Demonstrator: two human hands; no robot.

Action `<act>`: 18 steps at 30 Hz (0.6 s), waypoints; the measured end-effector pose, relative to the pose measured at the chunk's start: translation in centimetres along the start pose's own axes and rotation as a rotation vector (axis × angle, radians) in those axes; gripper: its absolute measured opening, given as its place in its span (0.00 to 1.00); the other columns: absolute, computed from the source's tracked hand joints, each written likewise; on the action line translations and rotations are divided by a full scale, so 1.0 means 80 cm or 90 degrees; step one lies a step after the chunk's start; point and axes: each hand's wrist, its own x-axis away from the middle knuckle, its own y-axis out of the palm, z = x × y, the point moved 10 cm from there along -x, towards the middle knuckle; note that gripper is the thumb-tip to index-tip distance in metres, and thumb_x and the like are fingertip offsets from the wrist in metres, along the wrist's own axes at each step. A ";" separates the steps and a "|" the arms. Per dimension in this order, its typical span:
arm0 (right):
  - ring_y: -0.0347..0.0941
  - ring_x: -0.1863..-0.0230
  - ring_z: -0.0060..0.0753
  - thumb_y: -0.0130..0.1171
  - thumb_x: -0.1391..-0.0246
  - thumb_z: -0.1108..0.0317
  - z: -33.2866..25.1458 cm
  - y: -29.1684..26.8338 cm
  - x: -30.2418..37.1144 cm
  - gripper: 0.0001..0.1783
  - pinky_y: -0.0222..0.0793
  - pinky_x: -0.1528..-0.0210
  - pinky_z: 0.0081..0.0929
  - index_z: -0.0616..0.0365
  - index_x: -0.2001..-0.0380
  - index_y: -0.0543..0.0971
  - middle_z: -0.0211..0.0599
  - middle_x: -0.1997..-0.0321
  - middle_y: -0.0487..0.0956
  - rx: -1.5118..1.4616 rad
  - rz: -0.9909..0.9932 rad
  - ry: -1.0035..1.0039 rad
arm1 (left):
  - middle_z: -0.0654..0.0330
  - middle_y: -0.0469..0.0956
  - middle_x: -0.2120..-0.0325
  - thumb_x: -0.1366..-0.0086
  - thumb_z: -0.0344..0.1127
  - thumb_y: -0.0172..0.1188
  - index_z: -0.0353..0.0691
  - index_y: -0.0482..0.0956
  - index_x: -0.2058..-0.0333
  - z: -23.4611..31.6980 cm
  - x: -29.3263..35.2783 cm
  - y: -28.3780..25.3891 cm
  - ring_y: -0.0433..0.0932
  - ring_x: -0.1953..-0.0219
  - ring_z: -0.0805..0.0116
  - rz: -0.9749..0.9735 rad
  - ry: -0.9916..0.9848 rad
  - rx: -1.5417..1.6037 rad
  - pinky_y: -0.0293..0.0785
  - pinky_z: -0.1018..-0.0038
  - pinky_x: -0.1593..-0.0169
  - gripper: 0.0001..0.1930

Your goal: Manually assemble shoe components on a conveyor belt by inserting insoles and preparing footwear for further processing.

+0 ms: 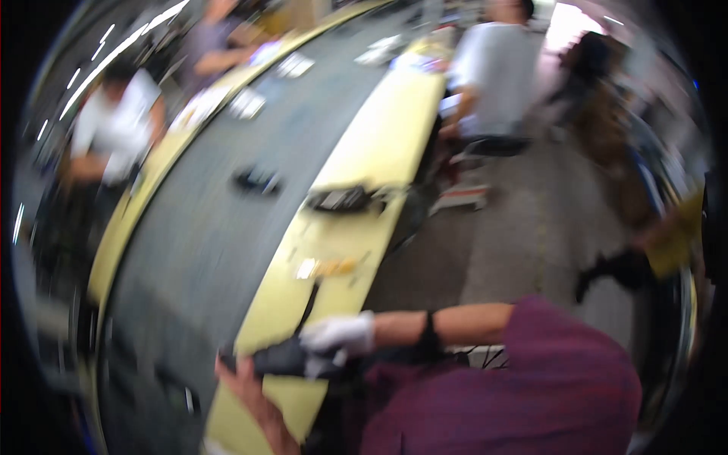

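My left hand (250, 387), bare, is at the left end of a long dark item (279, 359), with its thumb and a finger about that end. My right hand (330, 334) wears a white glove and is closed over the item's other end, with a black band round the forearm. Motion blur hides what kind of thing the item is. It lies low over the yellow work ledge (284, 402), beside the belt. A thin black strip (309, 305) lies just beyond my gloved hand. Farther along are a small orange-and-white piece (326, 268) and a black bundle (341, 199).
A wide grey conveyor belt (189, 235) runs along the ledge, carrying a dark object (258, 181) and several white pieces (246, 104). People sit across the belt (117, 121) and farther up my side (493, 83). A grey floor (531, 235) lies to the right.
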 end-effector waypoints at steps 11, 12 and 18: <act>0.81 0.50 0.19 0.61 0.24 0.48 0.032 0.030 -0.019 0.31 0.79 0.47 0.23 0.60 0.32 0.78 0.29 0.46 0.85 -0.013 0.047 0.054 | 0.55 0.75 0.56 0.24 0.53 0.66 0.32 0.62 0.33 0.067 0.071 -0.028 0.79 0.63 0.70 0.092 -0.053 -0.050 0.77 0.73 0.67 0.36; 0.81 0.50 0.19 0.61 0.24 0.48 0.038 0.029 -0.023 0.31 0.79 0.47 0.23 0.60 0.32 0.78 0.29 0.46 0.85 -0.018 0.043 0.058 | 0.55 0.75 0.56 0.24 0.53 0.66 0.32 0.62 0.33 0.066 0.074 -0.034 0.79 0.63 0.70 0.097 -0.056 -0.055 0.77 0.73 0.67 0.36; 0.69 0.67 0.11 0.59 0.24 0.46 0.050 0.021 -0.036 0.27 0.64 0.68 0.15 0.58 0.40 0.82 0.20 0.62 0.80 0.069 0.079 0.094 | 0.53 0.76 0.52 0.23 0.53 0.66 0.31 0.60 0.30 0.035 0.081 -0.068 0.80 0.58 0.67 0.092 -0.113 -0.003 0.80 0.71 0.60 0.39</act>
